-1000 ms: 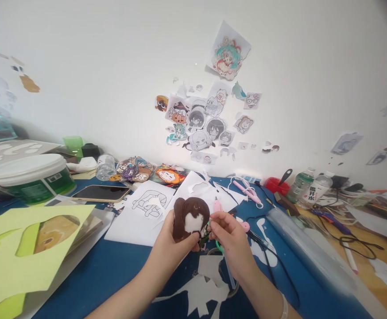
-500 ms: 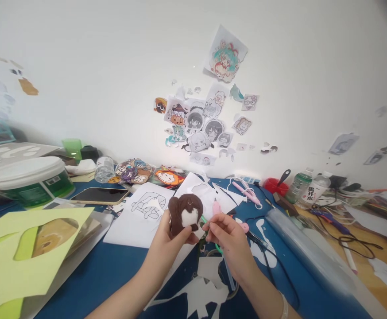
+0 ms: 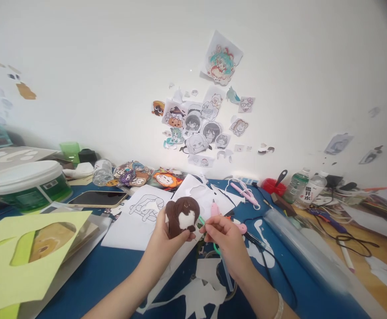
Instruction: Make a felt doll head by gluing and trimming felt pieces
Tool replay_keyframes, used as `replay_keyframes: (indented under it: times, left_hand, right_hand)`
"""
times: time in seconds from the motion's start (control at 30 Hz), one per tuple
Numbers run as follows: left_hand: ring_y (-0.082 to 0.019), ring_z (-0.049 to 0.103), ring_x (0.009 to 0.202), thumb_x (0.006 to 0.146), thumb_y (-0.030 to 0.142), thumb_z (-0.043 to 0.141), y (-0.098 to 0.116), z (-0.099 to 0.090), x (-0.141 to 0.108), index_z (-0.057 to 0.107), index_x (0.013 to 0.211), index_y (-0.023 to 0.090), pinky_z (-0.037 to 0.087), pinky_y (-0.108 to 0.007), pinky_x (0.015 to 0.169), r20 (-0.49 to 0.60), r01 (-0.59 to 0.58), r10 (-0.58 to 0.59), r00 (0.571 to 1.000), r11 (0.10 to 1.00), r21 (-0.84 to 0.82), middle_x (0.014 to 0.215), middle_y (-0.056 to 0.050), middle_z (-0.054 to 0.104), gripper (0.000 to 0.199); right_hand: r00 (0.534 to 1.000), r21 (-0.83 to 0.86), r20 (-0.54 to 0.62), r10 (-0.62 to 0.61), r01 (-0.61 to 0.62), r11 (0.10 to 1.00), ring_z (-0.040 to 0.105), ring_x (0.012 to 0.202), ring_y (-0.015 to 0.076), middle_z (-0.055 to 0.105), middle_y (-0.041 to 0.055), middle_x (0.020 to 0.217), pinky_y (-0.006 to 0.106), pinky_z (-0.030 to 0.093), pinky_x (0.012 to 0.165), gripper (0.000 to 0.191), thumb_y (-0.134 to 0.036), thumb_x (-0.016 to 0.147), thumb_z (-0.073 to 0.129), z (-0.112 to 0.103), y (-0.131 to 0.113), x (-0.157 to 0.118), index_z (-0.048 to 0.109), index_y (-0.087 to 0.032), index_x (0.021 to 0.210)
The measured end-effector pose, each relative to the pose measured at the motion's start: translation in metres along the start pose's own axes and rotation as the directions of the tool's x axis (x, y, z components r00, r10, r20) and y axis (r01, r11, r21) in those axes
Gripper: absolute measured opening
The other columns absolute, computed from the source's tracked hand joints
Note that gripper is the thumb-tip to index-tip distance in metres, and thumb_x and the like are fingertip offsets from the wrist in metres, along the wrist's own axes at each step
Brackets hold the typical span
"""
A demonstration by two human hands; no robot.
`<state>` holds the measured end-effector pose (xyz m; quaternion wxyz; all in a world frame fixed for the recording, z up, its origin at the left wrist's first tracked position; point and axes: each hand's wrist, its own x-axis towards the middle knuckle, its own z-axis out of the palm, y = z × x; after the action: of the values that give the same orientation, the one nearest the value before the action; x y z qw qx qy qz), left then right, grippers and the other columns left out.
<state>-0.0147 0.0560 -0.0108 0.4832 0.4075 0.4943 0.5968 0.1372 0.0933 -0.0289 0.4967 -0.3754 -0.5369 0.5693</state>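
Observation:
My left hand point(image 3: 167, 241) holds a brown and white head-shaped piece point(image 3: 181, 212), thumb on its front near the lower edge. Just right of it, my right hand point(image 3: 220, 232) is closed in a pinch, its fingertips near the piece's right edge; what they hold is too small to make out. Behind my right hand lies a pink glue gun point(image 3: 215, 208), partly covered by it. A sheet with a line drawing point(image 3: 120, 235) lies behind my left hand. White paper scraps point(image 3: 200, 294) lie between my forearms.
Yellow cut foam point(image 3: 30, 261), a phone point(image 3: 97, 199) and a white-lidded tub point(image 3: 24, 175) are at left. At right are a clear plastic roll point(image 3: 306, 248), cables, bottles point(image 3: 315, 188) and a red bowl point(image 3: 273, 187). Cutouts hang on the wall.
The view has shifted slightly, so most things appear a little lower and further left. Both hands keep nearly the same pose, the brown and white piece still in my left hand.

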Motion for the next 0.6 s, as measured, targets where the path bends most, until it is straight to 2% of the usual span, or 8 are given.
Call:
replay_keyframes:
  times: [0.07, 0.13, 0.2, 0.23, 0.3, 0.33, 0.5, 0.6]
  left_hand:
    - [-0.023, 0.07, 0.068, 0.062, 0.023, 0.069, -0.002, -0.002, 0.001, 0.008, 0.138, 0.024, 0.054, -0.042, 0.075, -0.013, -0.034, 0.034, 0.999, 0.999, 0.028, 0.075, 0.002, 0.066, 0.097]
    - [-0.022, 0.069, 0.066, 0.065, 0.024, 0.066, -0.005, -0.004, 0.003, 0.008, 0.139, 0.026, 0.053, -0.041, 0.073, -0.011, -0.071, 0.072, 0.997, 0.996, 0.061, 0.077, 0.001, 0.066, 0.094]
    - [-0.021, 0.067, 0.066, 0.067, 0.025, 0.062, -0.008, -0.007, 0.004, 0.037, 0.126, 0.022, 0.053, -0.038, 0.071, 0.034, -0.106, 0.102, 0.994, 0.985, 0.133, 0.075, 0.0, 0.065, 0.065]
    - [-0.021, 0.066, 0.066, 0.067, 0.025, 0.059, -0.009, -0.008, 0.005, 0.052, 0.11, 0.02, 0.053, -0.036, 0.07, 0.065, -0.119, 0.108, 0.992, 0.976, 0.182, 0.073, -0.001, 0.065, 0.043]
    - [-0.02, 0.065, 0.067, 0.068, 0.024, 0.055, -0.011, -0.009, 0.005, 0.061, 0.078, 0.019, 0.052, -0.034, 0.069, 0.118, -0.138, 0.109, 0.987, 0.953, 0.27, 0.066, -0.001, 0.065, 0.013]
    - [-0.021, 0.065, 0.067, 0.068, 0.023, 0.055, -0.012, -0.009, 0.005, 0.062, 0.07, 0.019, 0.051, -0.033, 0.068, 0.13, -0.143, 0.108, 0.986, 0.942, 0.302, 0.063, -0.002, 0.065, 0.008]
    - [-0.021, 0.064, 0.066, 0.064, 0.022, 0.056, -0.009, -0.005, -0.001, 0.068, 0.07, 0.02, 0.051, -0.032, 0.065, 0.166, -0.192, 0.138, 0.976, 0.907, 0.374, 0.067, -0.004, 0.068, 0.013]
    - [-0.02, 0.063, 0.065, 0.071, 0.027, 0.053, -0.006, -0.003, -0.004, 0.069, 0.072, 0.02, 0.049, -0.03, 0.065, 0.219, -0.237, 0.161, 0.962, 0.894, 0.381, 0.066, -0.004, 0.068, 0.018]
  right_hand:
    - [1.0, -0.019, -0.02, -0.013, 0.013, 1.0, 0.057, 0.056, 0.0121, 0.068, 0.004, 0.071, 0.027, 0.048, 0.059, 0.025, -0.039, 0.069, 0.068, -0.001, 0.001, 0.001, 0.062, -0.016, 0.077]
    - [0.998, -0.083, -0.034, -0.047, 0.044, 0.996, 0.057, 0.058, 0.0131, 0.068, 0.0041, 0.073, 0.028, 0.049, 0.06, 0.022, -0.037, 0.07, 0.067, -0.001, 0.001, 0.002, 0.063, -0.016, 0.078]
    - [0.994, -0.182, -0.03, -0.106, 0.099, 0.978, 0.059, 0.059, 0.0148, 0.067, 0.0039, 0.07, 0.029, 0.05, 0.059, 0.019, -0.034, 0.071, 0.065, -0.002, 0.0, 0.002, 0.064, -0.016, 0.077]
    - [0.99, -0.238, -0.026, -0.142, 0.131, 0.962, 0.059, 0.059, 0.0157, 0.066, 0.0038, 0.069, 0.029, 0.05, 0.058, 0.016, -0.032, 0.072, 0.063, -0.001, 0.0, 0.002, 0.064, -0.017, 0.076]
    - [0.973, -0.348, -0.02, -0.228, 0.207, 0.914, 0.06, 0.061, 0.017, 0.066, 0.0041, 0.069, 0.029, 0.051, 0.058, 0.011, -0.027, 0.074, 0.06, 0.0, -0.002, 0.0, 0.064, -0.017, 0.075]
    - [0.96, -0.397, -0.011, -0.281, 0.254, 0.882, 0.061, 0.063, 0.0174, 0.066, 0.0043, 0.07, 0.029, 0.051, 0.058, 0.009, -0.024, 0.075, 0.058, 0.0, -0.003, -0.001, 0.064, -0.018, 0.074]
    - [0.81, -0.569, 0.14, -0.569, 0.536, 0.624, 0.06, 0.071, 0.0175, 0.066, 0.0036, 0.075, 0.03, 0.05, 0.065, 0.015, -0.013, 0.08, 0.049, 0.004, -0.004, -0.008, 0.061, -0.02, 0.076]
    - [0.721, -0.619, 0.213, -0.659, 0.622, 0.479, 0.059, 0.073, 0.0173, 0.066, 0.0038, 0.076, 0.031, 0.049, 0.067, 0.017, -0.009, 0.081, 0.049, 0.005, -0.002, -0.01, 0.06, -0.02, 0.076]
